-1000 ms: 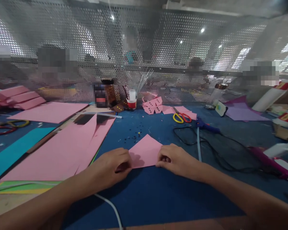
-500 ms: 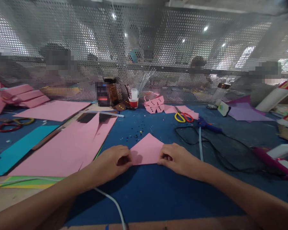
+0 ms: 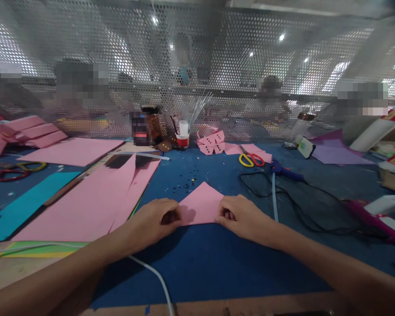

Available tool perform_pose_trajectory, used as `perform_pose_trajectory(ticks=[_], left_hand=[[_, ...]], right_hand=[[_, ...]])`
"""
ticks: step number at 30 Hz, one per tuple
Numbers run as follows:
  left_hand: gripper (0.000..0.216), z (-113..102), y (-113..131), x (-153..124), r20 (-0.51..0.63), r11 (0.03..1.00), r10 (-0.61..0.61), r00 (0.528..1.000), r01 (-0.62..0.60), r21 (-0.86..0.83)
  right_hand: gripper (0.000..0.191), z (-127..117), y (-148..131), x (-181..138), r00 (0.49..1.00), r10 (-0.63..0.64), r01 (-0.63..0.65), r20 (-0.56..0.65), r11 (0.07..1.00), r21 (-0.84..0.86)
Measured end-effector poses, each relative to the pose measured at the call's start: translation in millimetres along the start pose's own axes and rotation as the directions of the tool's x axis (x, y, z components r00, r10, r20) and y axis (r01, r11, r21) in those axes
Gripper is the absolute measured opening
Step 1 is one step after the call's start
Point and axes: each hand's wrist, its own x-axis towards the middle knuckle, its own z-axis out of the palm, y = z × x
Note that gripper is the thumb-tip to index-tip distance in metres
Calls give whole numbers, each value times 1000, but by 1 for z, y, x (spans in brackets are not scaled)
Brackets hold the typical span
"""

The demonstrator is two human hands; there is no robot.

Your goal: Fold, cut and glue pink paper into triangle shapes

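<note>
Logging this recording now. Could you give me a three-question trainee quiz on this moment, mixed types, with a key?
1. True or false: the left hand and the right hand both touch the pointed pink paper.
2. The scissors beyond the right hand have handles that are:
A) green and black
B) yellow and red
C) both blue
3. Fill in: in the picture, the cup stands to the ____ of the spotted pink piece.

Key: 1 true; 2 B; 3 left.

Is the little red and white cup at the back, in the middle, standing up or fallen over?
Standing up: the cup has its rim on top, with a white thing poking out.
</note>
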Motion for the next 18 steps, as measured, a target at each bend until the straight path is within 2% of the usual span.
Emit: perform_pose_trajectory(ticks=[7,12,18], left_hand=[[11,-5,5,0,34,998,66,997,-66,7],[15,-1,2,-4,15,985,175,984,-175,-3],[34,5,-4,-5,0,925,375,927,-375,54]], right_hand=[[13,1,-2,0,999,35,-35,-7,999,14],[13,3,-1,1,999,46,-46,-12,999,12],[14,2,1,1,999,42,-42,-1,999,11]])
